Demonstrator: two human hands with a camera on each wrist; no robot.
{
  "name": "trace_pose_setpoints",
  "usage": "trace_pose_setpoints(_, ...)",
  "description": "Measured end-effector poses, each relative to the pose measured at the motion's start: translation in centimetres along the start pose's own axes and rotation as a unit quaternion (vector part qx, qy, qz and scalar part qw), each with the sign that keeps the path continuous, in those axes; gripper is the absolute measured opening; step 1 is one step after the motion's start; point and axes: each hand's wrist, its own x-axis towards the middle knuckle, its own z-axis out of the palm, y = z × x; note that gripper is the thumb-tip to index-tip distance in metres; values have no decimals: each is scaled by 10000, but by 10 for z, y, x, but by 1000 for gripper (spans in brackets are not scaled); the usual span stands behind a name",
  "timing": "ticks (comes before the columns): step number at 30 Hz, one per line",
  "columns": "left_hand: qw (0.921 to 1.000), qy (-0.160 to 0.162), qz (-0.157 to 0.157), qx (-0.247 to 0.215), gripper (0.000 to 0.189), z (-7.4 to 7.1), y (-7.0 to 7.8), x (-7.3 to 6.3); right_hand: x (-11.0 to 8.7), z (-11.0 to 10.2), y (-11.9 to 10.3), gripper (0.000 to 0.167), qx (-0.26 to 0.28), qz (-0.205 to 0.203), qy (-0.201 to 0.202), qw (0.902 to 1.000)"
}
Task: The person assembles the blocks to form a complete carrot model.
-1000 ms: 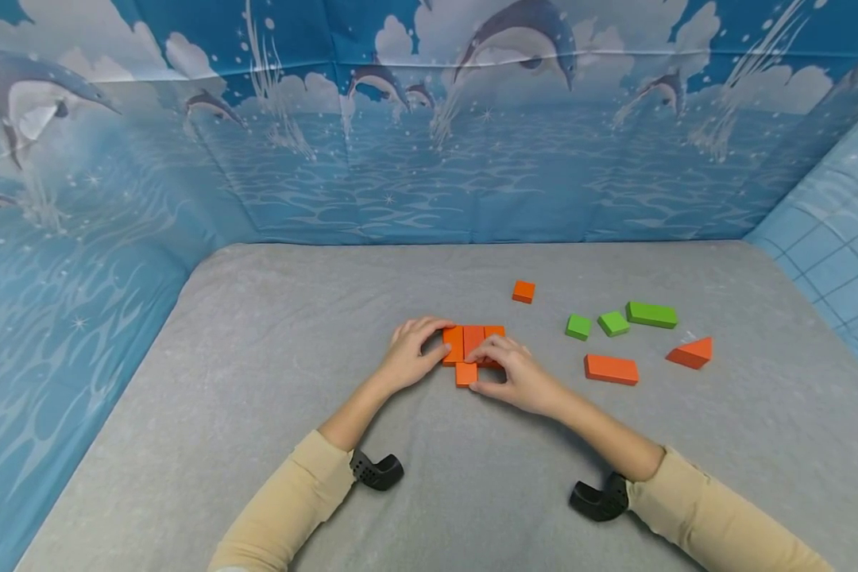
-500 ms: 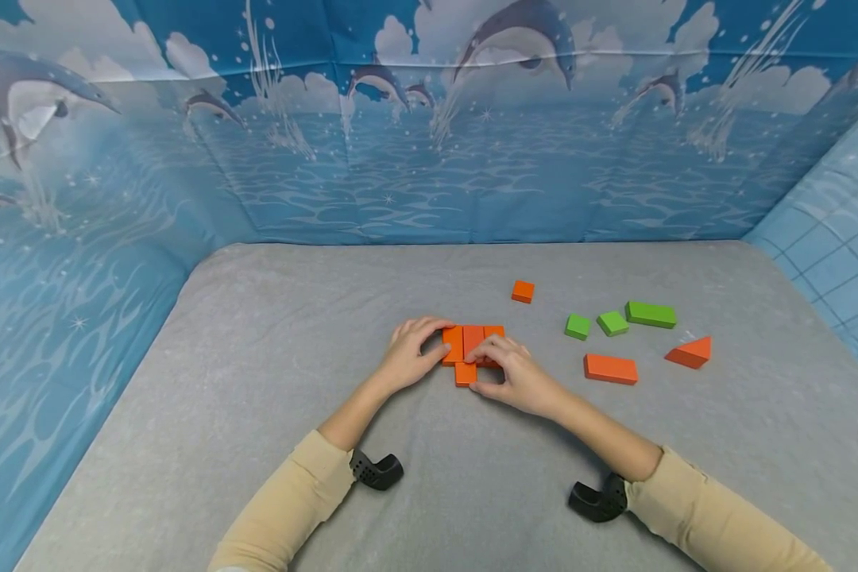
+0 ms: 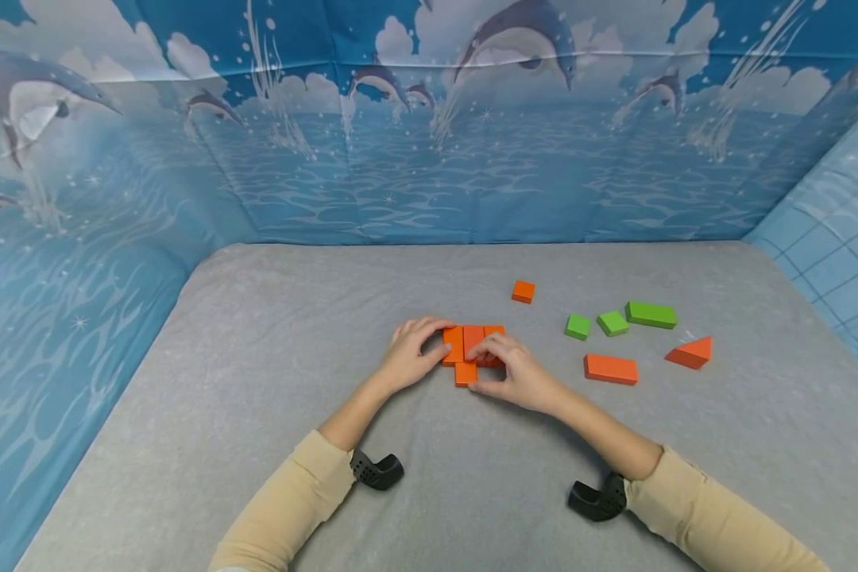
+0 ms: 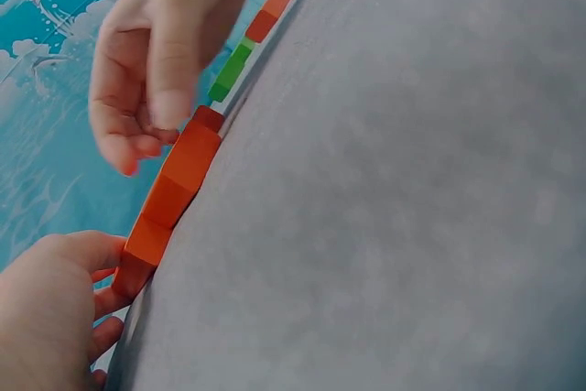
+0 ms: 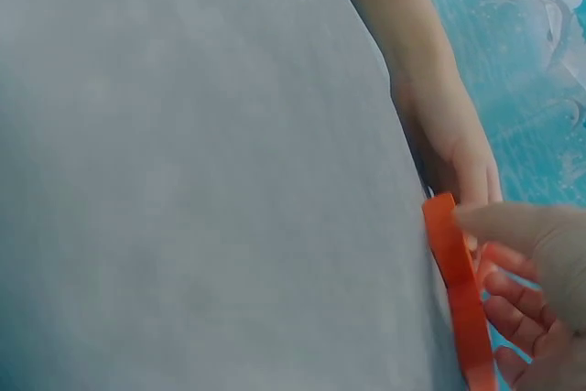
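Several orange blocks lie side by side on the grey cloth, with a small orange block (image 3: 465, 374) against the near side of the row. My left hand (image 3: 412, 353) holds the leftmost orange block (image 3: 454, 342), forefinger at its far corner and thumb along its left side. My right hand (image 3: 518, 373) reaches in from the right, the thumb at the small block's near right corner and curled fingers over its far edge, partly covering the right end of the row. In the right wrist view, the right thumb overlaps the end of an orange block (image 5: 446, 231).
A loose orange block (image 3: 523, 291) lies beyond the row. To the right are two small green blocks (image 3: 577, 326), a long green block (image 3: 651, 314), a long red-orange block (image 3: 611, 369) and a triangular one (image 3: 690, 353). Dolphin-printed curtains (image 3: 415, 183) stand behind and at the sides.
The right hand's fingers have shifted very slightly over the row. The left hand and the blocks have stayed where they were.
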Motion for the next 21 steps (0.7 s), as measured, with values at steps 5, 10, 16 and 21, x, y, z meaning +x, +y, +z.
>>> trace_pose_setpoints(5,10000,-17,-15,-20,36,-1,0,-1,14,-22,15,29,249,280,467,9982)
trace_pose_setpoints(10,10000,-13,26,-66,36,-1,0,-1,28,-46,45,35,160,953,977,9905)
trace_pose_setpoints(16,9999,6,116,-72,35,-1,-1,-1,34,-61,70,39,-72,1655,989,9812)
trace_pose_setpoints(21,9999,12,131,-70,35,-1,-1,0,34,-65,81,39,-182,1975,831,9766)
